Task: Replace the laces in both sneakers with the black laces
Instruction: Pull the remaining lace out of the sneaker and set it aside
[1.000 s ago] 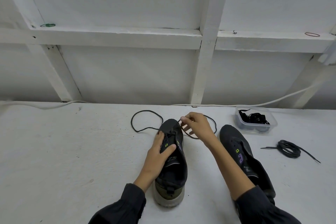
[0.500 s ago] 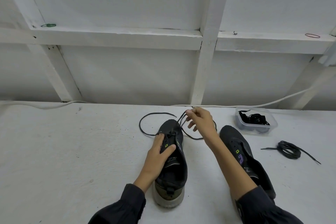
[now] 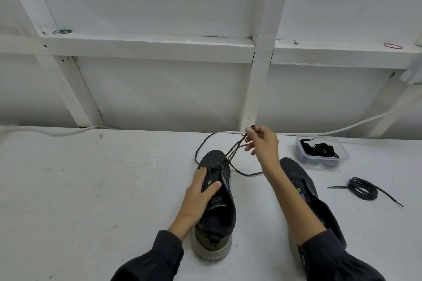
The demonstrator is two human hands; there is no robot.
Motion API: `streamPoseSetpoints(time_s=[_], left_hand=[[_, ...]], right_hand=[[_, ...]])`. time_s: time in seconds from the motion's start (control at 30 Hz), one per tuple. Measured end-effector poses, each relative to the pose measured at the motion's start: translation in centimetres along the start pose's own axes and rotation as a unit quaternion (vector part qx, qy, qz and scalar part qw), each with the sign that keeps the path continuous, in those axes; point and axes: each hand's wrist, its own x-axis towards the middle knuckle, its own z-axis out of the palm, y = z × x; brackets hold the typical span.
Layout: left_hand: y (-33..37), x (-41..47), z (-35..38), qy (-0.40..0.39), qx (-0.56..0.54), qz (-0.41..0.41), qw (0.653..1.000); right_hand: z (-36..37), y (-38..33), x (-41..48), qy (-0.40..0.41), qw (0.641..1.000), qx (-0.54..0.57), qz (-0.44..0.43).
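A dark sneaker (image 3: 219,210) stands toe-away in the middle of the white table. My left hand (image 3: 201,191) grips its tongue and eyelet area. My right hand (image 3: 262,143) is raised beyond the toe and pinches a dark lace (image 3: 235,150) that runs taut down to the front eyelets; more of the lace loops on the table around the toe. A second dark sneaker (image 3: 303,187) lies to the right, partly hidden by my right forearm. A coiled black lace (image 3: 363,189) lies further right.
A clear plastic tub (image 3: 324,164) holding black laces sits at the back right. A white cable (image 3: 331,132) runs along the table's far edge against the white framed wall. Rubber bands lie on the wall ledge.
My right hand has risen and moved away from me, pulling the lace up and out of the shoe, and the loop on the table has shrunk. My left hand has stayed on the sneaker.
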Motion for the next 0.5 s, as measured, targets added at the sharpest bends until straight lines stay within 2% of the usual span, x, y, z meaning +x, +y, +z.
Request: streamPoseSetpoints(time_s=[0.1,0.17,0.23,0.33,0.43,0.5], left_hand=[[0.0,0.0,0.0,0.004,0.002,0.009,1.000],[0.0,0.0,0.0,0.005,0.007,0.009,1.000],[0.2,0.0,0.0,0.002,0.017,0.005,1.000],[0.1,-0.1,0.0,-0.002,0.018,0.013,1.000],[0.1,0.0,-0.1,-0.010,0.006,0.003,1.000],[0.1,-0.1,-0.1,-0.011,0.004,0.009,1.000]], right_hand=[[0.5,1.0,-1.0,-0.104,0.990,-0.081,0.041],[1.0,2.1,-2.1,-0.200,0.966,-0.146,0.067],[1.4,2.9,-2.6,-0.239,0.954,-0.169,0.063],[1.1,2.1,-1.9,-0.213,0.964,-0.156,0.032],[0.6,1.0,-0.6,-0.087,0.993,-0.074,-0.002],[0.4,0.6,-0.5,-0.016,1.000,-0.002,-0.008]])
